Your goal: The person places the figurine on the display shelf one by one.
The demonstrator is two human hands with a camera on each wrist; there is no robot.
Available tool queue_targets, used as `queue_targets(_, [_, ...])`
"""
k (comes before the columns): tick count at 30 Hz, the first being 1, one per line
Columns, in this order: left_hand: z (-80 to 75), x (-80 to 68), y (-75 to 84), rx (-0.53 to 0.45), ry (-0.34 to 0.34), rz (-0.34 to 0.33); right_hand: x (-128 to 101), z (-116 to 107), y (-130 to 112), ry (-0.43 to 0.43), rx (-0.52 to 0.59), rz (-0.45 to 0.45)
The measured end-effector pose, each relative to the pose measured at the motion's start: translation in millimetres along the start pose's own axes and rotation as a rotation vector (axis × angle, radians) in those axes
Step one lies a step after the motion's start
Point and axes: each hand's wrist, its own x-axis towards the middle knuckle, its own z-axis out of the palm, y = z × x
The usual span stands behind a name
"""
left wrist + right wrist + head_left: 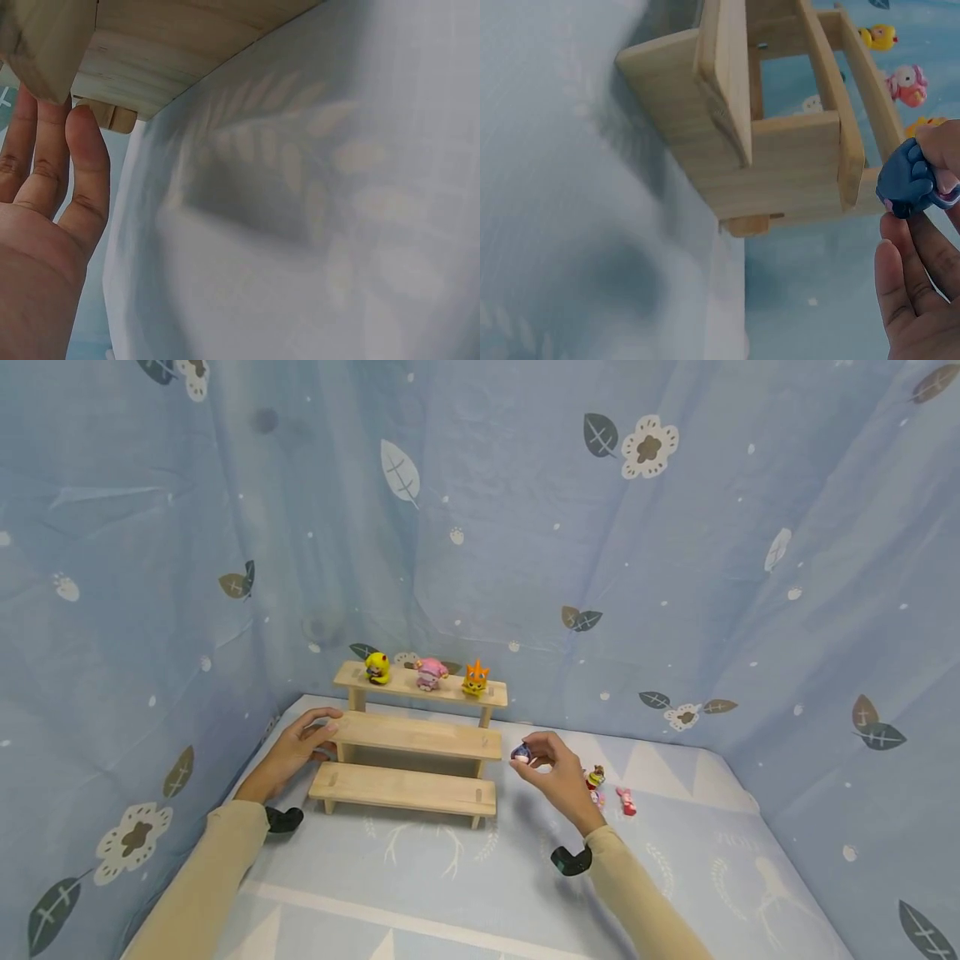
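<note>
A three-step wooden shelf (417, 737) stands on the blue cloth surface. Its top step carries a yellow figure (377, 668), a pink figure (431, 673) and an orange figure (476, 678). My left hand (303, 743) rests against the shelf's left end with its fingers nearly straight (82, 172), touching the wood (150, 60). My right hand (546, 764) pinches a small dark blue figure (521, 752) (909, 180) just right of the middle step. The shelf's right end (780, 165) fills the right wrist view.
Two small figures, one multicoloured (596, 781) and one pink (626, 801), lie on the cloth right of my right hand. Blue leaf-print fabric walls (675, 568) close in the back and both sides.
</note>
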Motion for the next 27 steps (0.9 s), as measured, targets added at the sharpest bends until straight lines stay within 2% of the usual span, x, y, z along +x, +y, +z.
queue_targets(5, [0.9,-0.9,1.2,0.004,0.009,0.0,8.3,8.2,-8.1,-0.01,-0.007,-0.073])
queue_targets(17, [1.2,-3.0,4.2,-0.026,0.005,-0.021,23.1,34.3,-25.8,-0.041,0.031,-0.134])
queue_targets(27, [6.4,-17.6,34.3,-0.045,-0.011,-0.026,35.0,61.1,-35.7,-0.055,0.036,-0.104])
